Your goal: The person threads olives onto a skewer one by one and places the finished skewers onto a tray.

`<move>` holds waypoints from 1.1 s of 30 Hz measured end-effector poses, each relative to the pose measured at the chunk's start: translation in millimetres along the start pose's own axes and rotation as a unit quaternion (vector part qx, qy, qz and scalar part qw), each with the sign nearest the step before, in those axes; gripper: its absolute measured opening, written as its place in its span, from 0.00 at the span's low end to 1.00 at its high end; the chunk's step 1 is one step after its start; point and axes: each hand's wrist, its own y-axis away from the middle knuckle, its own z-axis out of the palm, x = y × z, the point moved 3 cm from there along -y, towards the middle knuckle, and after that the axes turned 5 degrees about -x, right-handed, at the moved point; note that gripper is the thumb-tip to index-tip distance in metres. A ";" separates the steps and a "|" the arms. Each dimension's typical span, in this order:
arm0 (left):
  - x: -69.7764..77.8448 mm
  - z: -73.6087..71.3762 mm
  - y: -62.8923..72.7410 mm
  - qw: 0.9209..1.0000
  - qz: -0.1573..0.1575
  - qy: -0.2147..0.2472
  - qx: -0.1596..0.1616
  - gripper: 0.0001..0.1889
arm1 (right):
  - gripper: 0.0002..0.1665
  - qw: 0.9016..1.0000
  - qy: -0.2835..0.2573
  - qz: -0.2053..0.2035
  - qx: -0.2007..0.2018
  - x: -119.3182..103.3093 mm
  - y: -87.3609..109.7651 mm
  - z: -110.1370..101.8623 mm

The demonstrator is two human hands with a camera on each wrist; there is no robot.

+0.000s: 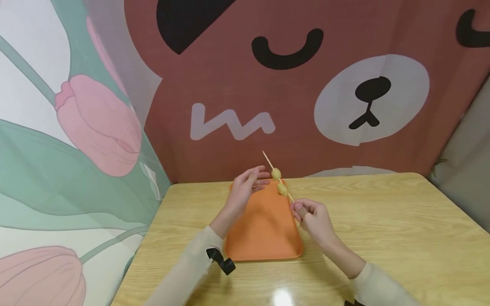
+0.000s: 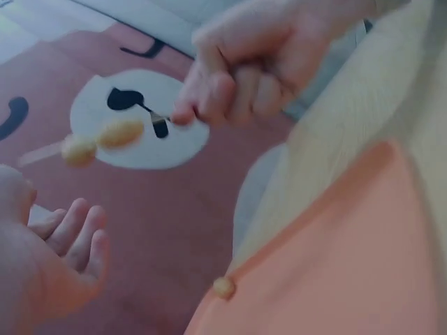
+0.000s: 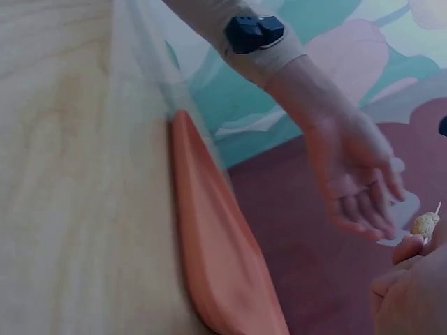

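My right hand (image 1: 315, 221) pinches the lower end of a thin wooden skewer (image 1: 268, 159) between thumb and fingertips. Two yellowish-brown balls (image 1: 282, 189), possibly food, are threaded on it, and its bare tip slants up and to the left. My left hand (image 1: 246, 187) is beside the skewer with fingers loosely extended, holding nothing. Its palm and slightly bent fingers show in the right wrist view. Both hands are above an orange tray (image 1: 264, 233). One loose, similar small ball (image 2: 224, 287) lies at the tray's edge in the left wrist view.
The tray lies on a light wood-grain table (image 1: 383, 238). Behind the table's far edge hangs a reddish-brown cloth (image 1: 229, 157) with a bear face. A flower-patterned cloth (image 1: 99, 127) covers the left side, and a grey cloth (image 1: 468, 153) hangs at right.
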 end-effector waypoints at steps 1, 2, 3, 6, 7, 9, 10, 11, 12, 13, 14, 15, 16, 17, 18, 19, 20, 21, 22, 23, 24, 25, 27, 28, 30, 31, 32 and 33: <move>-2.9 0.0 -5.7 1.000 -0.005 -0.010 0.009 0.19 | 0.15 1.000 -0.009 -0.004 0.008 -2.9 -1.7 -5.1; -6.7 0.3 -11.7 0.999 -0.011 -0.028 0.016 0.18 | 0.15 1.000 -0.015 -0.007 0.015 -6.1 -3.4 -10.5; -11.0 1.1 -17.7 0.998 -0.018 -0.052 0.019 0.17 | 0.15 0.999 -0.021 -0.010 0.022 -9.1 -5.1 -16.2; -28.7 4.6 -36.7 0.988 -0.033 -0.149 0.011 0.14 | 0.15 0.999 -0.033 -0.022 0.037 -17.9 -9.4 -32.5; -35.6 6.1 -42.6 0.982 -0.038 -0.186 0.006 0.14 | 0.16 0.998 -0.034 -0.026 0.040 -20.9 -10.3 -37.1; -48.4 9.1 -53.8 0.963 -0.049 -0.266 -0.006 0.14 | 0.16 0.998 -0.036 -0.035 0.040 -25.0 -11.7 -45.1; -54.2 10.6 -58.5 0.951 -0.055 -0.304 -0.012 0.14 | 0.16 0.998 -0.038 -0.041 0.040 -26.6 -12.2 -48.2; -59.4 12.5 -62.3 0.939 -0.064 -0.338 -0.019 0.14 | 0.16 0.997 -0.039 -0.047 0.039 -28.1 -12.5 -50.7; -63.9 14.4 -65.5 0.926 -0.070 -0.369 -0.026 0.15 | 0.17 0.997 -0.041 -0.051 0.040 -29.4 -12.6 -52.7; -68.1 16.3 -68.4 0.916 -0.078 -0.392 -0.033 0.16 | 0.17 0.997 -0.042 -0.054 0.040 -30.6 -12.5 -54.1; -72.0 18.3 -70.6 0.909 -0.085 -0.406 -0.040 0.18 | 0.16 0.996 -0.045 -0.058 0.041 -31.4 -12.4 -55.1; -75.2 20.6 -72.2 0.905 -0.093 -0.412 -0.047 0.19 | 0.16 0.996 -0.047 -0.061 0.042 -32.2 -12.2 -55.8; -78.0 22.9 -73.0 0.902 -0.102 -0.416 -0.052 0.21 | 0.16 0.996 -0.048 -0.064 0.044 -32.9 -12.1 -56.2; -80.8 25.1 -73.8 0.900 -0.109 -0.419 -0.056 0.23 | 0.16 0.996 -0.048 -0.067 0.045 -33.4 -12.0 -56.3; -83.5 27.0 -74.5 0.898 -0.116 -0.421 -0.059 0.24 | 0.16 0.995 -0.048 -0.068 0.046 -34.0 -12.0 -56.4; -86.2 29.1 -75.7 0.895 -0.119 -0.427 -0.060 0.25 | 0.16 0.995 -0.047 -0.070 0.047 -34.5 -11.9 -56.4; -88.6 31.2 -76.8 0.891 -0.119 -0.435 -0.062 0.25 | 0.16 0.995 -0.048 -0.071 0.047 -34.9 -11.8 -56.4; -90.3 33.4 -77.9 0.885 -0.116 -0.447 -0.062 0.24 | 0.16 0.995 -0.047 -0.071 0.047 -35.2 -11.7 -56.4; -91.9 34.4 -78.5 0.878 -0.113 -0.461 -0.060 0.23 | 0.16 0.995 -0.046 -0.070 0.046 -35.6 -11.5 -55.5; -93.0 35.4 -79.1 0.872 -0.108 -0.474 -0.058 0.22 | 0.16 0.996 -0.045 -0.069 0.045 -36.0 -11.2 -54.7; -93.9 36.4 -79.7 0.867 -0.104 -0.483 -0.056 0.20 | 0.16 0.996 -0.044 -0.068 0.045 -36.5 -10.9 -54.1; -94.3 37.4 -80.1 0.863 -0.098 -0.492 -0.054 0.18 | 0.16 0.996 -0.043 -0.067 0.044 -37.0 -10.5 -53.6; -94.6 38.8 -80.3 0.865 -0.092 -0.490 -0.053 0.15 | 0.16 0.996 -0.041 -0.064 0.045 -38.0 -9.6 -53.3; -94.7 39.0 -80.2 0.868 -0.090 -0.485 -0.053 0.14 | 0.16 0.996 -0.040 -0.064 0.045 -38.6 -9.3 -53.4; -94.1 38.2 -79.1 0.879 -0.088 -0.465 -0.052 0.13 | 0.17 0.996 -0.040 -0.064 0.044 -39.7 -8.5 -53.6; -93.9 37.0 -78.5 0.885 -0.085 -0.455 -0.052 0.13 | 0.17 0.996 -0.040 -0.064 0.043 -40.2 -8.2 -53.7; -93.7 35.5 -77.4 0.893 -0.084 -0.439 -0.052 0.13 | 0.17 0.996 -0.040 -0.064 0.041 -40.6 -7.8 -53.8; -93.2 33.7 -76.2 0.900 -0.083 -0.425 -0.052 0.13 | 0.16 0.996 -0.041 -0.064 0.038 -40.9 -7.3 -53.9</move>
